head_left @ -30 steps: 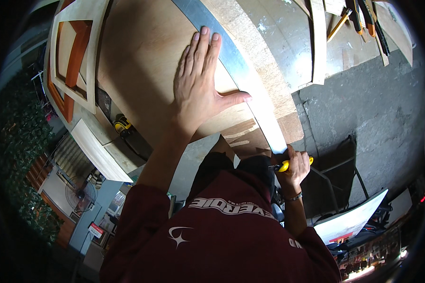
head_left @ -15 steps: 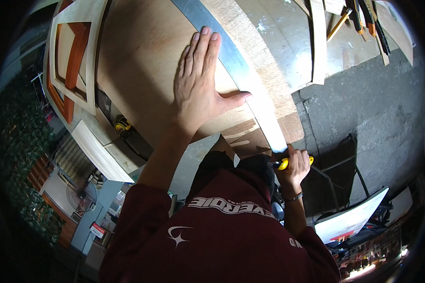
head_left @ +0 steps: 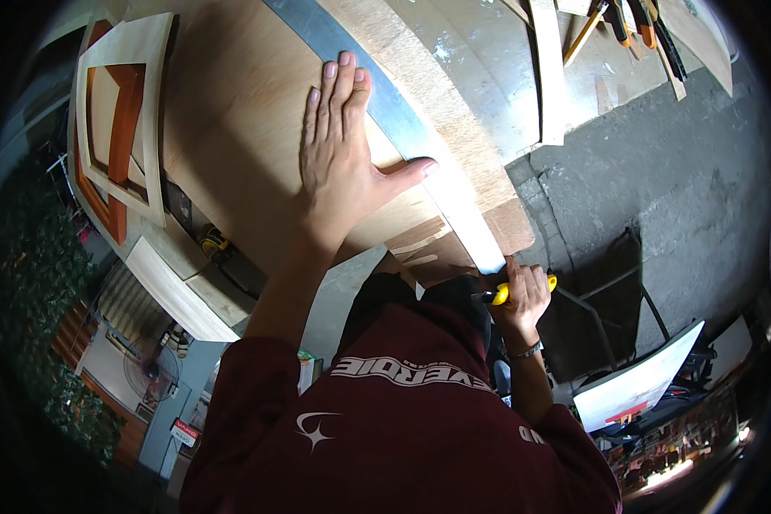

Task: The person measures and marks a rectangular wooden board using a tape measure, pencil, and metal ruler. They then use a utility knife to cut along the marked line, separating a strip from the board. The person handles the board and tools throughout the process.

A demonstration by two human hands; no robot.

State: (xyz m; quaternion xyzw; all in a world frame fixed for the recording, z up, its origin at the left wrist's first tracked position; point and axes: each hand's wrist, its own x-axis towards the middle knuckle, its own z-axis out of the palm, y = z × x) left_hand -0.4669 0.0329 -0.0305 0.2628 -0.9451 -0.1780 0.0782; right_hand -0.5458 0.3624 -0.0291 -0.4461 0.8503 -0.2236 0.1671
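My left hand (head_left: pixel 343 163) lies flat, fingers spread, on a large plywood sheet (head_left: pixel 240 128), with its thumb pressing a long metal straightedge (head_left: pixel 385 103) that runs diagonally across the sheet. My right hand (head_left: pixel 522 295) grips a yellow-handled utility knife (head_left: pixel 510 289) at the near end of the straightedge, just past the sheet's near edge. A narrow strip of plywood (head_left: pixel 454 120) lies to the right of the straightedge. The knife's blade is hidden by my fingers.
Wooden frames (head_left: pixel 116 128) lean at the left of the bench. A yellow power tool (head_left: pixel 214 244) sits under the sheet. A wooden slat (head_left: pixel 548 68) and hand tools (head_left: pixel 634 21) lie on the far worktop. Grey concrete floor (head_left: pixel 660 171) and a white board (head_left: pixel 642 385) are at right.
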